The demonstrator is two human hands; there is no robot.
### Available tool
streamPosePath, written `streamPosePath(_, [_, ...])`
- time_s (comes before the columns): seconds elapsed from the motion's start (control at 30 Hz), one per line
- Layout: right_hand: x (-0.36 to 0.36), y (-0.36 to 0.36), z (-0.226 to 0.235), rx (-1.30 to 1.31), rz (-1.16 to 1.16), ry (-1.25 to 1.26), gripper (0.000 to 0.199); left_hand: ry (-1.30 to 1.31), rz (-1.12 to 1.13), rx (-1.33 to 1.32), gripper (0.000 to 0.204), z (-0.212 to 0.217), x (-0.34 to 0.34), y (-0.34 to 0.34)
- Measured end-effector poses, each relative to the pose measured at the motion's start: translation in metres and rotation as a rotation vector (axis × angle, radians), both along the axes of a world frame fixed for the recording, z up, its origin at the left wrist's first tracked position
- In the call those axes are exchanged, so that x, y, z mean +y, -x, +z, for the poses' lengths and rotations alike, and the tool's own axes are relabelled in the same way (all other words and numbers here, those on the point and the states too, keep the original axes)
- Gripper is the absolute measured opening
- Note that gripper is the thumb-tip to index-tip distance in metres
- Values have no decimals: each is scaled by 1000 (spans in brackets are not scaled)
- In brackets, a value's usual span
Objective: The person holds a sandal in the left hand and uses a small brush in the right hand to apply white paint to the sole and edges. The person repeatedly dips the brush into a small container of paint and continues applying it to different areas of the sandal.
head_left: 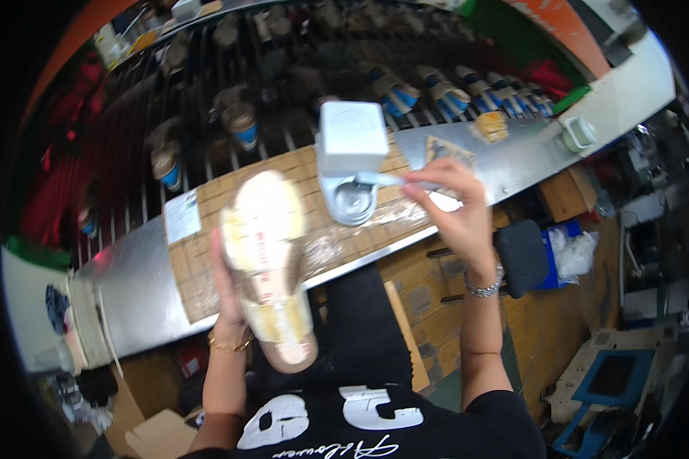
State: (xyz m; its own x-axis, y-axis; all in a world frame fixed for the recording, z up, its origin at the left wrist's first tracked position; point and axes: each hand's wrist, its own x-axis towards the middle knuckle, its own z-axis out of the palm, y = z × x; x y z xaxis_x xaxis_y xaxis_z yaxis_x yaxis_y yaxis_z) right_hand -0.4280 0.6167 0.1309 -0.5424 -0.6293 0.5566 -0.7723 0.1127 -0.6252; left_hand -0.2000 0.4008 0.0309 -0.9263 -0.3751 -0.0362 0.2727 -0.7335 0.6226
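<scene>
My left hand [228,294] grips a shoe last with a pale cream sole [268,264], sole side up, over the near edge of the metal workbench [130,275]. My right hand [455,206] holds a thin brush [383,178] by its handle. The brush tip reaches into the round metal cup [352,199] at the base of a grey glue dispenser [351,138]. The dispenser stands on a brown taped board [199,283] on the bench, just right of the shoe.
A conveyor rack [207,92] behind the bench carries several shoes with blue parts [436,96]. A white label [181,216] lies on the bench. A dark stool seat [522,256] and wooden boxes [566,191] sit at the right, below the bench.
</scene>
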Motion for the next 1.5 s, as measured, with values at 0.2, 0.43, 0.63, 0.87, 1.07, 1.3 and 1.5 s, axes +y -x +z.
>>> streamPosePath(0.2, [-14,-80,33,60,-31,173,24,353,-86,-81,87,47,37,11])
streamPosePath(0.43, [-23,-97,39,55,17,139,23,489,-28,-58,80,69,43,3])
streamPosePath(0.63, [-23,-97,48,103,-13,166,22,585,-6,-52,85,72,47,3])
streamPosePath(0.87, [-12,-95,47,178,0,213,24,581,-28,-40,86,78,50,2])
streamPosePath(1.07, [-9,-95,48,162,65,188,24,581,-30,-41,87,79,51,-1])
streamPosePath(1.3, [-8,-92,50,121,96,171,22,565,-54,-30,88,83,54,-2])
streamPosePath(1.5, [-2,-91,56,231,107,105,25,526,-68,-21,89,88,57,-2])
